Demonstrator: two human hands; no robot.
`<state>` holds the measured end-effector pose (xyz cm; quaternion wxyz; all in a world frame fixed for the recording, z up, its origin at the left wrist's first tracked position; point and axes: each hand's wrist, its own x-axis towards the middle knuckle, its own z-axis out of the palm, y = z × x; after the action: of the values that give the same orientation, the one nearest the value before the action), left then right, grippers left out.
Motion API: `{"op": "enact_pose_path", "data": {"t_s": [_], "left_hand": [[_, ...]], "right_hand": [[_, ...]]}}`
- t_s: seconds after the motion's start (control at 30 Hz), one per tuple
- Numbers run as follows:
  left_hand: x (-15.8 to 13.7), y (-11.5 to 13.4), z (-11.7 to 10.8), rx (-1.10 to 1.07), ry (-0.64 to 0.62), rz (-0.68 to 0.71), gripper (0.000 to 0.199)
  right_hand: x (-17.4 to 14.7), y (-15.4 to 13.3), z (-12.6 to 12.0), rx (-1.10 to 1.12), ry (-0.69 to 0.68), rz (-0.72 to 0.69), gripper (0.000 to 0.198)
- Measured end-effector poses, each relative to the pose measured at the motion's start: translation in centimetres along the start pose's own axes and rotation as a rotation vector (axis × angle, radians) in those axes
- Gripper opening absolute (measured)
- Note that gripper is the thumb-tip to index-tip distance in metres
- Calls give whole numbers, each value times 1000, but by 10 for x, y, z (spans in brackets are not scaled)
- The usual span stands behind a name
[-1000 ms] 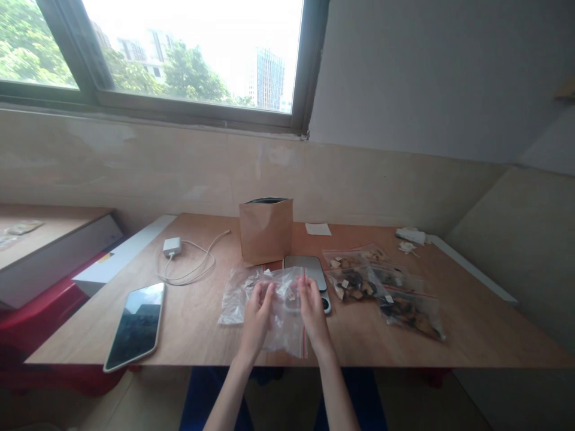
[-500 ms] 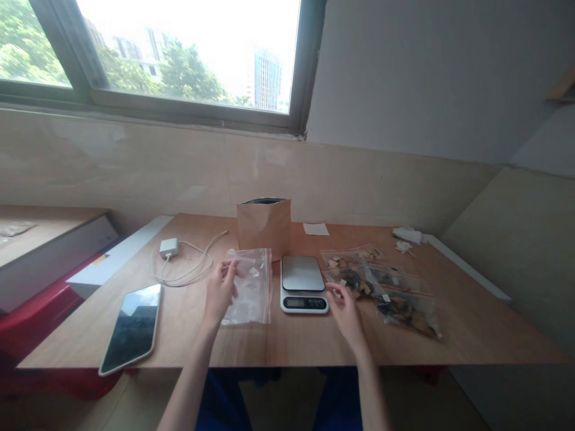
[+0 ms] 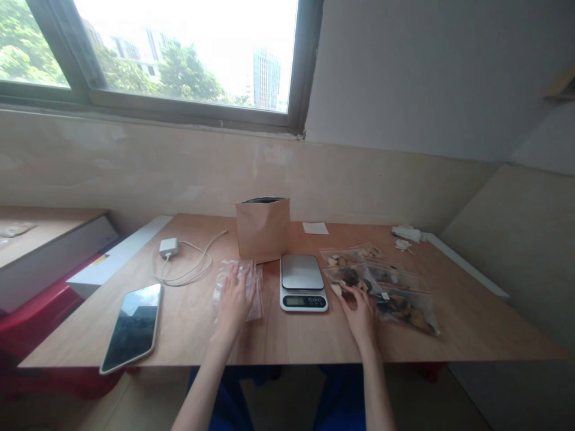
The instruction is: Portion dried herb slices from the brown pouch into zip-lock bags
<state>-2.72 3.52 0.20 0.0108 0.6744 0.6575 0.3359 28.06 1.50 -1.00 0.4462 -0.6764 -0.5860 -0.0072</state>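
Observation:
My left hand [image 3: 236, 296] lies with its fingers spread over a clear zip bag [image 3: 221, 287] with a red seal line, flat on the table. My right hand [image 3: 360, 314] is at the near edge of a zip bag of what look like dried mushroom pieces [image 3: 351, 276], thumb and fingers curled in on it. A pale piece shows beside the fingertips. Between my hands stands a white kitchen scale [image 3: 303, 272] with a bare metal plate. Behind the left hand a brown paper pouch [image 3: 263, 230] stands upright, its top open.
More zip bags of dried pieces [image 3: 406, 306] lie at the right. A tablet [image 3: 132, 326] rests at the left, near a white charger [image 3: 169, 246] and its cable. A paper slip [image 3: 315, 228] and crumpled white wrapping [image 3: 408, 233] lie toward the back. A red stool [image 3: 45, 311] stands at the left.
My left hand has come down to the right onto the clear bag, which is now bunched or folded narrower. The right hand has moved right from the scale's edge to the mushroom bag.

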Motion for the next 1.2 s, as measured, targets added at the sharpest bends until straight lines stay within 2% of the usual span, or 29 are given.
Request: {"op": "enact_pose_path", "data": {"t_s": [0.07, 0.17, 0.3, 0.37, 0.5, 0.57, 0.63, 0.7, 0.77, 0.83, 0.9, 1.03, 1.1, 1.2], "left_hand": [[-9, -1, 10, 5, -189, 17, 45], [-18, -6, 20, 22, -276, 27, 49], [-16, -8, 13, -76, -274, 18, 53], [-12, -2, 3, -153, -224, 21, 50], [-9, 29, -26, -368, -87, 48, 37], [-12, 54, -41, -553, -132, 55, 35], [-16, 80, -53, -750, -240, 74, 38], [-21, 100, -59, -859, -334, 77, 39], [-24, 113, -62, -935, -454, 69, 30], [-25, 118, -62, -993, -520, 49, 23], [-26, 118, -61, -1047, -512, 4, 23], [-30, 119, -58, -1115, -426, -172, 25], [-33, 124, -56, -1099, -354, -207, 24], [-39, 132, -57, -1008, -268, -109, 19]], "right_hand": [[-2, -4, -7, 72, 23, 30, 42], [-9, -9, -16, 196, 54, 90, 41], [-17, -22, -26, 323, 92, 195, 41], [-18, -32, -32, 353, 160, 252, 41], [-12, -56, -45, 543, 326, 395, 38], [-10, -70, -50, 731, 367, 491, 34], [-10, -85, -53, 936, 320, 577, 29], [-13, -101, -54, 1098, 204, 643, 28], [-17, -113, -51, 1174, 89, 687, 28], [-20, -119, -46, 1166, 21, 704, 27], [-23, -120, -38, 1076, 28, 700, 28], [-30, -123, -25, 784, 180, 647, 35], [-35, -135, -22, 786, 77, 565, 35], [-41, -158, -22, 982, -190, 439, 30]]}}
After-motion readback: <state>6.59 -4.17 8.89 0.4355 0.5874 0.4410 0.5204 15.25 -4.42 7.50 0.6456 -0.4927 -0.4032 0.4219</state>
